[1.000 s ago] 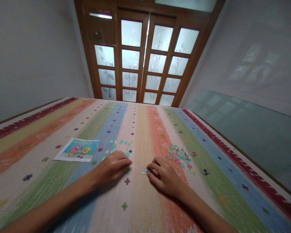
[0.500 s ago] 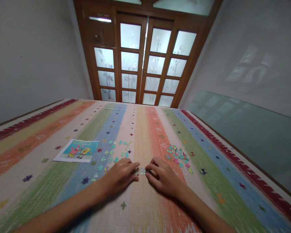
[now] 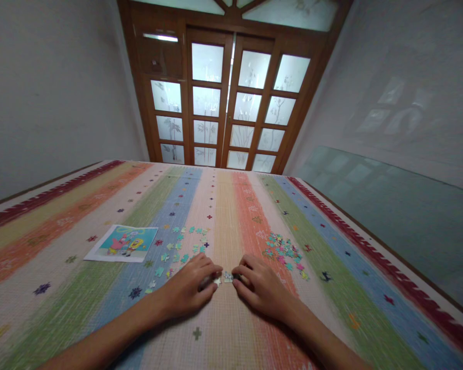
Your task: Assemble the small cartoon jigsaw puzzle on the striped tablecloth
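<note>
My left hand (image 3: 193, 285) rests on the striped cloth with thumb and index finger curled about a small pale puzzle piece (image 3: 217, 281). Facing it, my right hand (image 3: 260, 282) has its thumb and bent fingers closed at the edge of a pale, dark-marked puzzle piece (image 3: 228, 277). A narrow gap separates the two pieces. The right fingers partly hide the second one. Spread out beyond my left hand are several loose turquoise and yellowish puzzle pieces (image 3: 184, 258). To the right of my right hand lies a heap of mixed puzzle pieces (image 3: 283, 249).
A printed cartoon picture (image 3: 127, 243) lies flat at the left. The striped cloth (image 3: 226, 216) covers the table. A pale green panel (image 3: 386, 180) stands along the right side, and wooden glazed doors (image 3: 226, 97) are at the far end.
The view has tilted up slightly, so the table things sit a little lower. The left thumb has drawn back a bit, showing more of its piece. Otherwise both hands stay in place.
</note>
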Tool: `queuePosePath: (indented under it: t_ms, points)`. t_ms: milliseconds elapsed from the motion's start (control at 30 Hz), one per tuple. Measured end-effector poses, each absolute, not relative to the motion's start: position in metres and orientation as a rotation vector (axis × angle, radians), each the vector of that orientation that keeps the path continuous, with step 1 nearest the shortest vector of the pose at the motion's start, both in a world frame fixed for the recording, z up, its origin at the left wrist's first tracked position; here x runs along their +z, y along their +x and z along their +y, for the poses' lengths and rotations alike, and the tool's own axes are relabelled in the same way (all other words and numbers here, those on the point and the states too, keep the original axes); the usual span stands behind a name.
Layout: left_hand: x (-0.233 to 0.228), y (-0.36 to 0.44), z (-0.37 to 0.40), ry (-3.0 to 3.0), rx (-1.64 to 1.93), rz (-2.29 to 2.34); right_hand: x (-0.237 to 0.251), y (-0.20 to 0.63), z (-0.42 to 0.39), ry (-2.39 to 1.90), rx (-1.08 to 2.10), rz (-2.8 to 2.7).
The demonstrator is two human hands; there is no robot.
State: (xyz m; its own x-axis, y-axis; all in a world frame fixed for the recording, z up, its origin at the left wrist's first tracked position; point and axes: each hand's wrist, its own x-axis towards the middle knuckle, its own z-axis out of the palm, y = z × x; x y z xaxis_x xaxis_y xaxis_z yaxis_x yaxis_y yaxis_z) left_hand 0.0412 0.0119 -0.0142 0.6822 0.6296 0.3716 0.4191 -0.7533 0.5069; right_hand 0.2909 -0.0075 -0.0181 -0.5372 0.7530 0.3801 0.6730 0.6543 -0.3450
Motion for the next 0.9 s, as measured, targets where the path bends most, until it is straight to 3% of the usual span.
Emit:
queuePosePath:
  t_ms: [900]
  points:
    - [-0.017, 0.04, 0.0086, 2.57, 0.719, 0.863, -0.0214, 0.2885, -0.0102, -1.156, 0.226, -2.357]
